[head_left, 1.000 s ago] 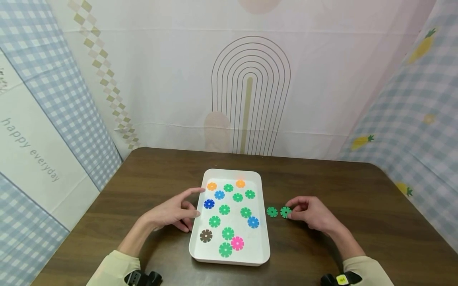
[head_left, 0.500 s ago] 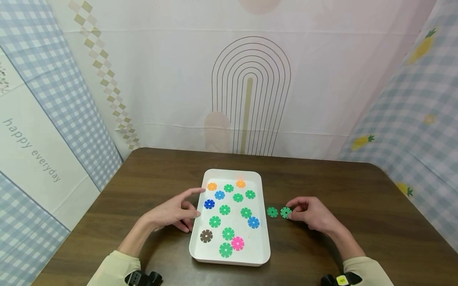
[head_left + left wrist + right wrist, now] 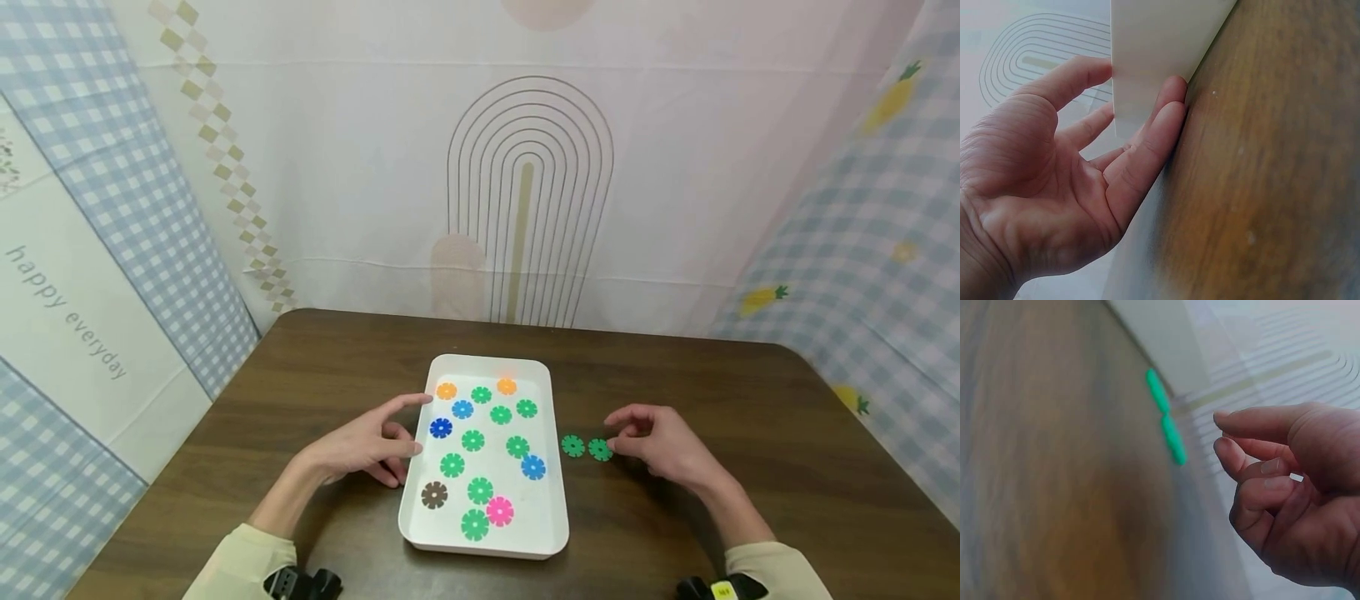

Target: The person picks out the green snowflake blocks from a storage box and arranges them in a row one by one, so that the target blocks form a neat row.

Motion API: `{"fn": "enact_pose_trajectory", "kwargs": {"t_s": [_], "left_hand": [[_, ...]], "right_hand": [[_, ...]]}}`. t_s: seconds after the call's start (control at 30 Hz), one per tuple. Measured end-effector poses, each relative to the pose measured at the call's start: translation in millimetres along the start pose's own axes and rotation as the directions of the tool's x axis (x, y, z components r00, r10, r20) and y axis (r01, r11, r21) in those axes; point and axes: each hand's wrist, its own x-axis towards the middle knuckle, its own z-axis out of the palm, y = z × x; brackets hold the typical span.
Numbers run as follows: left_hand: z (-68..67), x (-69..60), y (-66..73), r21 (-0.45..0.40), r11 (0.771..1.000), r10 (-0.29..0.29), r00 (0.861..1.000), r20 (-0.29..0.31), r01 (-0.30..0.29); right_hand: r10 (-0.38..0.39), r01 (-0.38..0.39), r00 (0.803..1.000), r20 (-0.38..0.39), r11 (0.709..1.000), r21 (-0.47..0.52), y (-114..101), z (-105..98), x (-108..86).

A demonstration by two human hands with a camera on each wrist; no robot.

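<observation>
Quietly at work at a table (image 3: 675,358), with left hand (image 3: 363,442) set against the left side of a white tray (image 3: 525,537). Touching the rim with thumb and forefinger, spread along it rather than clamped round it; lower down, in the left wrist view, reaching the side wall with other fingers, close to the tabletop. Placed so, probably, to steady the tray and guard against sliding.

Across, poised to the right of the tray with right hand (image 3: 663,442). Gripping nothing there: thumb and forefinger bent toward each other with a slight gap between the tips, other fingers loosely curled. Held low and close, apparently, to suit pieces so thin and flat.

Lying on the table, in a short row leading away from the tray: first disc (image 3: 573,446), green, just beside the tray; then second disc (image 3: 599,450), also green, just to the right of the first, with edges too close to tell whether touching. Set outside, perhaps, for separation from the mixed lot inside. Scattered flat across the tray: tray discs (image 3: 473,441) in green, orange, blue, brown and pink.

Nearest to the right fingers: second disc, just left of the thumb tip in the head view and slightly overlapped by it, yet apart from both tips, down on the table, in the right wrist view.
</observation>
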Motion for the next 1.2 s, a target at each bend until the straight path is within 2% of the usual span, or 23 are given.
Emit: {"fn": "enact_pose_trajectory", "kwargs": {"t_s": [0.37, 0.6, 0.93, 1.2], "left_hand": [[1.5, 2.2, -1.4, -0.001, 1.0, 0.008, 1.0, 0.005, -0.008], [1.1, 1.8, -1.8, 0.001, 1.0, 0.007, 1.0, -0.002, -0.007], [1.2, 1.5, -1.5, 0.007, 1.0, 0.011, 1.0, -0.001, -0.011], [0.9, 1.6, -1.8, 0.007, 1.0, 0.006, 1.0, -0.004, -0.006]], "right_hand": [[-0.161, 0.159, 0.986, -0.035, 0.987, -0.037, -48, 10, -12.7], [-0.217, 0.216, 0.975, 0.044, 0.976, 0.026, -73, 28, -11.5], [-0.266, 0.258, 0.949, 0.169, 0.964, 0.069, -87, 62, -1.6], [-0.256, 0.244, 0.942, 0.215, 0.966, 0.08, -89, 90, 0.3]]}}
